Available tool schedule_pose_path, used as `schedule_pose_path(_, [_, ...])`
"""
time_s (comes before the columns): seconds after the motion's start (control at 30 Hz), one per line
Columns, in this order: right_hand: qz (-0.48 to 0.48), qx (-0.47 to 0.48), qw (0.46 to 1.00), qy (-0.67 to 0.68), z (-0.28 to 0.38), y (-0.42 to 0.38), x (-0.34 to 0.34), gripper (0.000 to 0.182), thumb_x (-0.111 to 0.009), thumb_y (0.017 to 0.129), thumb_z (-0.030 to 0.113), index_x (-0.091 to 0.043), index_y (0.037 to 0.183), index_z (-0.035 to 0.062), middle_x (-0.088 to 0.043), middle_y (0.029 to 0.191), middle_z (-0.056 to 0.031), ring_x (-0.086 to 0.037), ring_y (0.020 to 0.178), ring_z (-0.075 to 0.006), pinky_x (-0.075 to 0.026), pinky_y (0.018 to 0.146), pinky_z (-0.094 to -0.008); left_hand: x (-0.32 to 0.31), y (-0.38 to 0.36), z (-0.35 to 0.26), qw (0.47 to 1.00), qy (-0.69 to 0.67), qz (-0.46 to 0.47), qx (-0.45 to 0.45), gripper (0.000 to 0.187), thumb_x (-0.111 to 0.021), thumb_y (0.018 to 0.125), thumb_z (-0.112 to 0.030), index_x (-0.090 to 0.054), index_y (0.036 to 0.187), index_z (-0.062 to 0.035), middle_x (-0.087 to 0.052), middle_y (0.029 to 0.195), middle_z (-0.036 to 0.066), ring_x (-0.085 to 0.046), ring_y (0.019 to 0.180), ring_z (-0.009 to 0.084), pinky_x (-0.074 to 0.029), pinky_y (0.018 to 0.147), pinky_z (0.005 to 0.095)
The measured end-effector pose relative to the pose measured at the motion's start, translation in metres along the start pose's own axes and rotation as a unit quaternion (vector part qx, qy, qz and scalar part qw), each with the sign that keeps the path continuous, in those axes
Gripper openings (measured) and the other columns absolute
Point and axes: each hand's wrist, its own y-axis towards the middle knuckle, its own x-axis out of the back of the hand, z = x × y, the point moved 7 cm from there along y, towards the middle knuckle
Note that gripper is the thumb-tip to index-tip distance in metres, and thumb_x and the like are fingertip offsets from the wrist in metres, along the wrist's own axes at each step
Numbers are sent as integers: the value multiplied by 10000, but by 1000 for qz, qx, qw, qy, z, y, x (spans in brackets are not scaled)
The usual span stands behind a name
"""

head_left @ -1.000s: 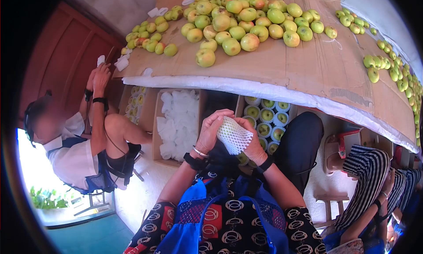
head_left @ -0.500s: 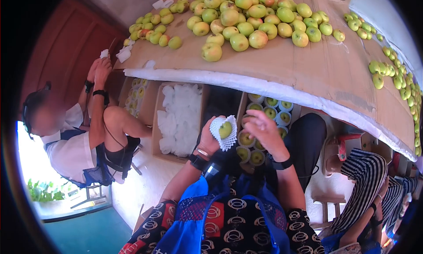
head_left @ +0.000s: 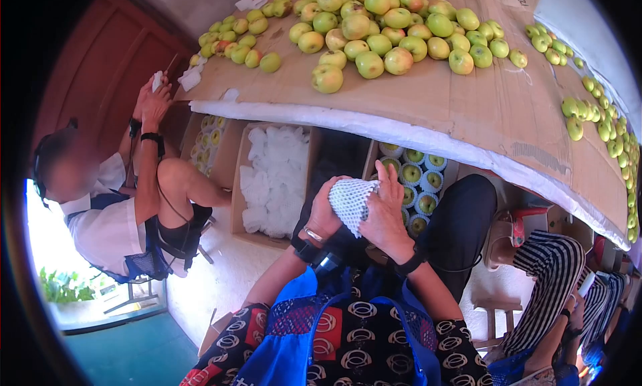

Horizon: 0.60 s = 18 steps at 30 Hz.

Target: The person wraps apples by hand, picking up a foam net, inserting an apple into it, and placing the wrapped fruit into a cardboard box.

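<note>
I've got my left hand [head_left: 326, 212] and right hand [head_left: 384, 215] both cupped tight around the net-wrapped apple [head_left: 350, 202], steadying it above the box [head_left: 409, 178].

White mesh foam sleeve [head_left: 350, 200]; yellow-green apples [head_left: 374, 31] on brown cardboard [head_left: 468, 105]; white foam nets in box [head_left: 273, 182]; blue apron [head_left: 301, 346] over black-red-white logo-print shirt [head_left: 361, 349]; black-white striped trousers [head_left: 558, 285], far right.

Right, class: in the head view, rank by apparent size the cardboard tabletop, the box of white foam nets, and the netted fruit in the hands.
1. cardboard tabletop
2. box of white foam nets
3. netted fruit, smallest despite being nearest the camera
</note>
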Motion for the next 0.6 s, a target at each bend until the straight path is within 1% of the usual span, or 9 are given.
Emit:
schedule_pose_path(0.03, [25,-14,997,-69,-2,0,-5,339,-721,615,183,-660,910,28,-208,1409,-212,-177,1294,-443,-220,1002,-518,3,0,-1,999,32,-19,-14,312,-391,930,-257,-562,1039,-20,-632,958,102,-594,937,233,-453,871,349])
schedule_pose_path(0.07, [25,-14,997,-70,-1,1,-7,339,-721,615,183,-660,910,28,-208,1409,-212,-177,1294,-443,-220,1002,-518,4,0,-1,999,43,-21,-19,294,-405,922,-239,-562,1031,-15,-630,955,93,-595,932,209,-458,859,329])
schedule_pose_path(0.1, [38,-23,994,-100,-1,3,-8,346,-711,600,179,-661,902,17,-192,1415,-211,-161,1298,-443,-203,1000,-531,7,1,2,999,43,-20,-16,294,-405,922,-239,-562,1031,-15,-630,955,93,-595,932,209,-458,859,329])
schedule_pose_path(0.13, [52,-33,990,-130,-2,3,-8,353,-702,586,175,-662,894,7,-175,1420,-210,-146,1302,-443,-185,999,-545,13,2,3,997,51,-44,-33,293,-403,922,-236,-563,1029,-14,-630,956,93,-597,930,206,-459,857,327])
schedule_pose_path(0.2, [32,-20,994,-105,-3,3,-10,335,-694,577,143,-660,870,-14,-173,1422,-210,-145,1305,-443,-180,996,-554,19,1,3,995,60,-68,-50,293,-401,921,-233,-563,1028,-13,-629,957,93,-598,927,204,-460,855,326])
schedule_pose_path(0.3, [8,-7,998,-63,-3,3,-10,297,-678,567,86,-655,833,-43,-168,1429,-207,-140,1310,-446,-176,994,-560,15,1,-1,997,28,-58,-48,290,-402,921,-236,-564,1022,-18,-628,961,94,-600,927,209,-463,850,327])
schedule_pose_path(0.37, [6,-13,999,-49,-4,2,-9,279,-671,567,61,-652,821,-52,-164,1433,-205,-136,1312,-448,-177,993,-558,11,2,-2,998,37,-24,-45,285,-405,920,-239,-566,1014,-24,-628,966,96,-600,930,211,-465,847,334])
schedule_pose_path(0.43, [13,-20,998,-53,-4,3,-8,256,-660,570,29,-653,813,-50,-163,1437,-201,-134,1314,-452,-183,995,-547,8,3,-3,998,26,-32,-44,284,-405,921,-243,-567,1010,-27,-627,968,98,-600,931,212,-466,847,336])
schedule_pose_path(0.6, [-10,-8,999,-51,-6,3,-12,272,-668,565,40,-645,820,-51,-174,1431,-207,-145,1309,-456,-187,994,-540,-5,0,-7,999,21,-35,-36,296,-401,923,-258,-568,1017,-32,-627,969,100,-602,929,212,-465,846,338])
